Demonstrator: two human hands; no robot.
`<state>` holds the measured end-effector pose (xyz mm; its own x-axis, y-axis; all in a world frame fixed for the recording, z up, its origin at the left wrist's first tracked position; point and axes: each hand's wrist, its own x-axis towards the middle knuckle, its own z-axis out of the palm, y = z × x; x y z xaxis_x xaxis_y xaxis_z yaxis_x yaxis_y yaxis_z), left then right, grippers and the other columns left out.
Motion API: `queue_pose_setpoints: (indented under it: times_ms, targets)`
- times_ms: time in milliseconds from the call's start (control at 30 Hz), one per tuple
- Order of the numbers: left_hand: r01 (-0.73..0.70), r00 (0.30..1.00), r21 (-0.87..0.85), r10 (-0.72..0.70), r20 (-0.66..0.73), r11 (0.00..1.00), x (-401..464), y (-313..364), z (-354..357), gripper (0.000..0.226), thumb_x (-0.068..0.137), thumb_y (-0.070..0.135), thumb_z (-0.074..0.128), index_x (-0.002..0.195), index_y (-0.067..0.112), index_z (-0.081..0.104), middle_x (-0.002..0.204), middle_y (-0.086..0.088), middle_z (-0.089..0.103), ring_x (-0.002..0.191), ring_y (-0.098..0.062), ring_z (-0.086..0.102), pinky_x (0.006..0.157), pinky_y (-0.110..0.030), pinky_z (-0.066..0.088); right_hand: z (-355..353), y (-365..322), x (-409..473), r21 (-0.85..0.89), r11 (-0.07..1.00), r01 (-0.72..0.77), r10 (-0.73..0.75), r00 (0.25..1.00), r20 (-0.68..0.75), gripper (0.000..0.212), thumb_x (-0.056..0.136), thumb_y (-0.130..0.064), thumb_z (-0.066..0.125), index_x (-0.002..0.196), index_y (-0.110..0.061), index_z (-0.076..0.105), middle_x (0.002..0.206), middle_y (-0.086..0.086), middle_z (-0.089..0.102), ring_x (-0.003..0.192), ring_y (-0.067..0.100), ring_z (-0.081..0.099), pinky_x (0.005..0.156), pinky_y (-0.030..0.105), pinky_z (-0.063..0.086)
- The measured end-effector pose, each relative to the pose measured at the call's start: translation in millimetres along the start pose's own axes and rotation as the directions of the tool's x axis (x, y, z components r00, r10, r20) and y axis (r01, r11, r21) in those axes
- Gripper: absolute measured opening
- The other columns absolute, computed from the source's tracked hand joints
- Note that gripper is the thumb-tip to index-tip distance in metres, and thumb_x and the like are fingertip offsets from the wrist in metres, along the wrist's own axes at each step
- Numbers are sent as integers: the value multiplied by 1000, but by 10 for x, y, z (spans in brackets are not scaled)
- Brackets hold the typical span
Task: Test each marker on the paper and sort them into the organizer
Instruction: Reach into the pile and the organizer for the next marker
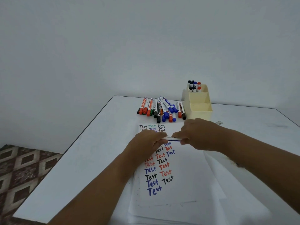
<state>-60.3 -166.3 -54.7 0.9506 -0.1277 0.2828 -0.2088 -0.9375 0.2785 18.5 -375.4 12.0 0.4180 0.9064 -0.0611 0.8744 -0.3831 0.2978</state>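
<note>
A white marker (173,139) with blue trim is held level above the paper (162,176), grasped at its ends by the left hand (146,142) and right hand (199,135). Loose markers (160,109) lie beside the cream organizer (198,108).

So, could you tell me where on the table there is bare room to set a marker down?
Bare table lies left of the paper, out to the left edge, and right of the organizer. It is crowded behind the paper, where the marker pile sits beside the organizer, and where both hands hold a marker.
</note>
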Motion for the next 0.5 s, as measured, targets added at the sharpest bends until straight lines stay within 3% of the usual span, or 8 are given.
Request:
queue_pose_setpoints:
  times_ms: [67, 167, 233, 267, 367, 433, 500]
  targets:
    - [44, 999, -53, -43, 16, 998, -2, -5, -7, 45, 100, 51, 47, 142, 33, 52, 124, 2, 67, 102, -14, 62, 83, -23, 44, 17, -3, -1, -46, 999, 12, -13, 1000, -26, 29, 104, -31, 52, 133, -33, 57, 101, -6, 70, 90, 12, 53, 74, 30, 50]
    - [173, 983, -277, -185, -16, 945, -49, -12, -17, 76, 83, 69, 62, 147, 43, 32, 122, 7, 60, 101, -9, 58, 89, -29, 52, 23, 73, -16, -67, 995, -75, 68, 992, -110, 23, 104, -28, 51, 125, -33, 58, 98, -6, 68, 84, 11, 54, 69, 25, 46]
    - [219, 960, -387, -268, -76, 896, -71, -41, 9, 86, 81, 66, 67, 150, 42, 20, 114, 9, 53, 99, -9, 56, 88, -30, 53, 11, 136, -18, 74, 974, -212, 222, 960, -172, 21, 104, -31, 50, 124, -29, 56, 98, -4, 65, 78, 10, 57, 66, 27, 52]
    - [213, 953, -409, -281, -113, 887, -81, -55, 35, 83, 87, 57, 66, 151, 41, 16, 111, 9, 51, 98, -10, 55, 88, -28, 51, -14, 148, -16, 234, 936, -264, 310, 932, -189, 21, 103, -33, 51, 123, -26, 55, 99, -3, 65, 76, 12, 59, 65, 29, 53]
    - [180, 941, -423, -282, -190, 888, -68, -67, 74, 67, 102, 29, 52, 154, 39, 11, 114, 10, 52, 105, -9, 55, 89, -21, 46, -100, 93, -11, 736, 633, -241, 540, 819, -196, 19, 97, -31, 64, 107, -17, 55, 91, -8, 69, 80, 19, 66, 65, 28, 53]
    - [176, 943, -412, -274, -190, 894, -58, -64, 69, 65, 105, 27, 47, 154, 41, 7, 121, 11, 54, 108, -7, 54, 90, -19, 43, -169, 2, -5, 898, 413, -148, 625, 764, -161, 17, 92, -25, 71, 102, -16, 60, 87, -3, 74, 83, 24, 70, 71, 35, 58]
    - [181, 947, -403, -269, -174, 897, -48, -60, 60, 66, 105, 27, 47, 153, 44, 4, 127, 10, 56, 111, -5, 53, 94, -21, 43, -204, -106, 16, 986, 166, 4, 646, 755, -112, 14, 88, -14, 75, 99, -15, 66, 90, 8, 76, 87, 26, 75, 79, 39, 62]
